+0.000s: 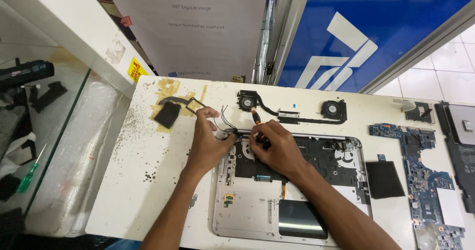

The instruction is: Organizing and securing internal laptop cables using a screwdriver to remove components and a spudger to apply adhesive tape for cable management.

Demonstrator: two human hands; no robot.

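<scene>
An opened silver laptop base (247,205) lies on the white table (148,181), its inside facing up. My left hand (208,141) rests at the base's upper left corner by the hinge, with thin black wires (223,115) looping just above it. My right hand (274,146) grips a screwdriver with an orange and black handle (256,117), its tip down at the hinge area next to my left hand. Whether my left fingers pinch anything is hidden.
A dual-fan heat-pipe assembly (292,112) lies beyond the laptop. To the right are a blue circuit board (420,171), a black pad (385,179) and a dark panel (460,146). A black patch on yellow tape (167,114) sits left. A green screwdriver (28,176) lies under glass.
</scene>
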